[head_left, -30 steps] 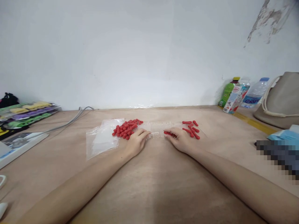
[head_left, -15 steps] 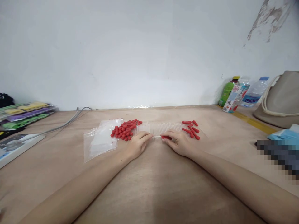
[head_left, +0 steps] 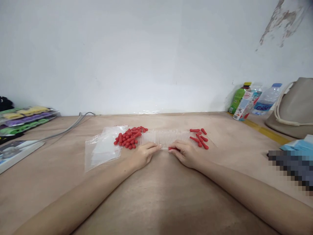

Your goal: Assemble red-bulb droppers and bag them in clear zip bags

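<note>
My left hand [head_left: 146,154] is closed, its thumb and fingers pinching a thin clear dropper tube [head_left: 164,148]. Opposite it, my right hand [head_left: 186,153] grips a red rubber bulb [head_left: 171,148], mostly covered by the fingers. The tube spans the short gap between both hands and meets the bulb; how far it goes in, I cannot tell. Just behind lies a row of clear tubes [head_left: 167,137] side by side. A heap of red rubber bulbs [head_left: 128,138] is beyond my left hand. Several longer red pieces, apparently bulbs [head_left: 201,140], lie beyond my right hand.
Clear plastic bags [head_left: 104,148] lie left of the heap. Farther left are a grey cable [head_left: 70,128], a white box [head_left: 18,153] and packs of coloured items [head_left: 26,121]. Bottles [head_left: 244,102], a beige bag [head_left: 293,107] and a blue packet [head_left: 298,145] stand or lie at right.
The view has shifted slightly, so things on the table appear a little lower. Both hands keep their grip, the tube and red bulb still end to end between them.
</note>
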A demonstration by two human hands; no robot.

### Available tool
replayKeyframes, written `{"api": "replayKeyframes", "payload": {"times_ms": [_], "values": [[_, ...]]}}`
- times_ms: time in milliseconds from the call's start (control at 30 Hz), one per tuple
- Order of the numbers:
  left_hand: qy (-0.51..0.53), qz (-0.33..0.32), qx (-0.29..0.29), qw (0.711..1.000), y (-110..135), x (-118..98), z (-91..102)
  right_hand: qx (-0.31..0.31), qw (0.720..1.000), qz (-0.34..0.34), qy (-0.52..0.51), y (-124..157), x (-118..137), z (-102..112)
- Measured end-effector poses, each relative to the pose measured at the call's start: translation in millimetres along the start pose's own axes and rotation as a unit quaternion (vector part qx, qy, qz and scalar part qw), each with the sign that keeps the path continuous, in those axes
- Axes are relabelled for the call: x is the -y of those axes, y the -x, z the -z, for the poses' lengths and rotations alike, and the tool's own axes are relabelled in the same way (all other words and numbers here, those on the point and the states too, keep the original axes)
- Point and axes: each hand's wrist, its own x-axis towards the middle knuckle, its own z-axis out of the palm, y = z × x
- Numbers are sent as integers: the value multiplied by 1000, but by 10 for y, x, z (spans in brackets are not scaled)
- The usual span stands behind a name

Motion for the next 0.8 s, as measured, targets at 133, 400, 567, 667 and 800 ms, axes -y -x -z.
{"api": "replayKeyframes", "payload": {"times_ms": [133, 400, 567, 667, 800], "values": [[-8, -11, 9, 1000, 14, 5, 6, -2, 1000, 4, -5, 8, 14, 12], [-83, -45, 40, 995, 6, -30, 28, 10, 1000, 19, 20, 14, -20, 0], [-108, -68, 48, 991, -23, -62, 35, -1, 997, 34, 64, 22, -43, -33], [-83, -48, 16, 995, 1, -47, -3, -15, 994, 54, 93, 25, -66, -50], [-11, -9, -5, 1000, 26, -40, -24, -40, 989, 84, 118, 18, -85, -43]]}}
